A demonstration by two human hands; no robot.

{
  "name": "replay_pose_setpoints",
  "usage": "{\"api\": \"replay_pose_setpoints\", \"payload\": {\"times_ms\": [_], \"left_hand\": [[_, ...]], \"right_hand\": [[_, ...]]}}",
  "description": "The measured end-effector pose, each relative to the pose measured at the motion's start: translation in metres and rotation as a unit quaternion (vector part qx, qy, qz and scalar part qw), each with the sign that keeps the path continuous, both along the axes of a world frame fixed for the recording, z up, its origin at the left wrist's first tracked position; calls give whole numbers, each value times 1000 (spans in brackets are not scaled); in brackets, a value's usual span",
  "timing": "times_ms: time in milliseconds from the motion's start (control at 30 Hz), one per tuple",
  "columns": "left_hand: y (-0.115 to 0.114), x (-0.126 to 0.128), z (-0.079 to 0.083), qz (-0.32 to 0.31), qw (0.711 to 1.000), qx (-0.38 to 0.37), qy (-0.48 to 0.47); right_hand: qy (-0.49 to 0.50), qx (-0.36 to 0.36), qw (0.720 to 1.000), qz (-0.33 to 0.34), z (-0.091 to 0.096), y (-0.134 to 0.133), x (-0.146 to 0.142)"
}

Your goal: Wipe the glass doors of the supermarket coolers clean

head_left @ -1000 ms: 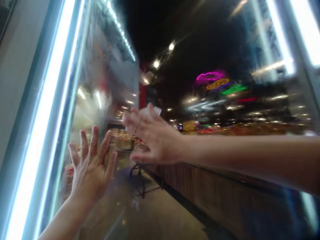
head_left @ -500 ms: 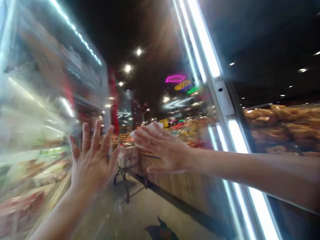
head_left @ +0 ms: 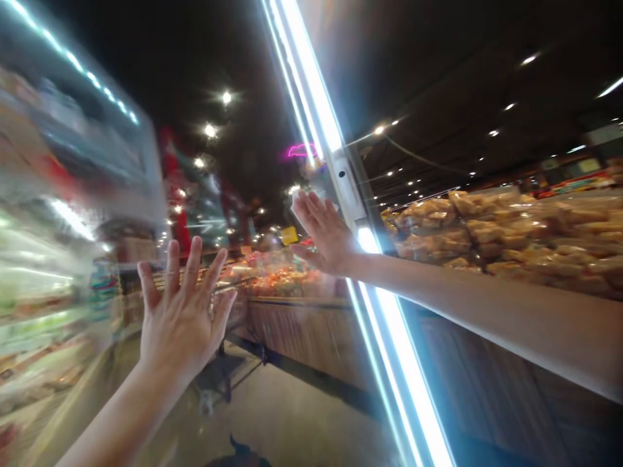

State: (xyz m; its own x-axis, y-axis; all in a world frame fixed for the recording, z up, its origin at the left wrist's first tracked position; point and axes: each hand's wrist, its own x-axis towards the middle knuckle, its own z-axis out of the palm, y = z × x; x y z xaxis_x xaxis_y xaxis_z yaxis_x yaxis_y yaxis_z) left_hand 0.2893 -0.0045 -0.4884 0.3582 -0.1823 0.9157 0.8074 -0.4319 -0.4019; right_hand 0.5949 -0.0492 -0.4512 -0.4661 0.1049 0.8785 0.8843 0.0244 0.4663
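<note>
Now holds the right hand higher than half a second ago and closer to the lit frame of the glass door, with the wrist just before it. By judgement, brings the white cloth toward the right edge of the door, away from its middle. Shows only a narrow pale border of this cloth, beside the right fingertips. Keeps the left hand nearly in the same place, raised, fingers spread wide, nothing seen in that grip. Keeps the right grip unfolded too, fingers slightly apart, thumb standing off; cannot tell how the cloth stays under it, nor whether either palm touches the glass.

As surface, clear glass, known mostly by its tilted frame, with bright light lines and a metal plate along that edge.

Beyond the left hand, blurred bright shelves. Through the glass, dark trolley legs, pale floor, a wood-sided display stand. Past the frame, many golden bagged goods. Overhead, a dark ceiling, small lamps, a pink neon sign.
</note>
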Motion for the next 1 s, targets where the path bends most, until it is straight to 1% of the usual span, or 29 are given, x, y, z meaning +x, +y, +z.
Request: {"api": "replay_pose_setpoints", "payload": {"times_ms": [33,133,167,200,233,300,333,367,400,433,467,500,533,567,600,633,667,700,733,833,867,900,933,967,1000], "left_hand": [[0,4,0,-1,1000,0,1],[-2,8,2,-2,1000,4,4],[-3,9,2,-1,1000,5,6],[-3,8,2,1,1000,3,6],[-4,8,2,3,1000,0,6],[-6,8,1,6,1000,-12,5],[-6,8,-1,6,1000,-17,5],[-7,8,-4,3,1000,-21,6],[-7,8,-7,-1,1000,-24,9],[-7,8,-12,-4,1000,-26,16],[-8,7,-19,-8,999,-27,26],[-8,6,-27,-10,999,-29,38],[-9,4,-36,-12,998,-32,51],[-9,1,-47,-12,997,-38,61],[-10,-1,-58,-14,997,-45,68],[-11,-4,-70,-18,996,-53,70],[-13,-7,-83,-22,995,-62,69],[-13,-9,-96,-27,995,-71,66],[-14,-12,-109,-31,994,-80,62],[-14,-18,-145,-35,992,-106,52],[-14,-19,-156,-34,992,-111,48],[-14,-20,-165,-35,992,-116,44],[-13,-21,-173,-33,991,-122,41],[-13,-21,-180,-30,990,-129,38],[-14,-21,-184,-27,990,-135,37]], "right_hand": [[-7,-5,1000,3,1,-1,4],[-119,-66,991,15,-6,-4,10],[-133,-73,988,19,-9,-4,12],[-118,-65,991,24,-10,-4,14],[-75,-45,996,31,-11,-3,15],[43,-3,998,49,-20,-1,9],[83,0,995,56,-29,0,2],[87,-14,994,67,-43,0,-8],[72,-35,994,79,-59,0,-18],[16,-83,993,86,-77,-1,-29],[-63,-124,985,106,-95,-2,-37],[-87,-143,980,109,-110,-3,-43],[-85,-149,979,108,-123,-5,-45],[-43,-135,985,101,-132,-6,-44],[33,-108,990,87,-141,-7,-41],[117,-75,988,72,-149,-7,-38],[189,-48,979,58,-158,-7,-34],[226,-33,972,51,-170,-7,-33],[224,-35,973,51,-184,-7,-33],[95,-88,990,62,-232,-8,-39],[86,-91,990,59,-246,-8,-41],[114,-83,989,51,-258,-9,-43],[169,-65,983,41,-268,-9,-44],[226,-46,973,32,-276,-8,-46],[263,-33,964,28,-283,-8,-48]]}}
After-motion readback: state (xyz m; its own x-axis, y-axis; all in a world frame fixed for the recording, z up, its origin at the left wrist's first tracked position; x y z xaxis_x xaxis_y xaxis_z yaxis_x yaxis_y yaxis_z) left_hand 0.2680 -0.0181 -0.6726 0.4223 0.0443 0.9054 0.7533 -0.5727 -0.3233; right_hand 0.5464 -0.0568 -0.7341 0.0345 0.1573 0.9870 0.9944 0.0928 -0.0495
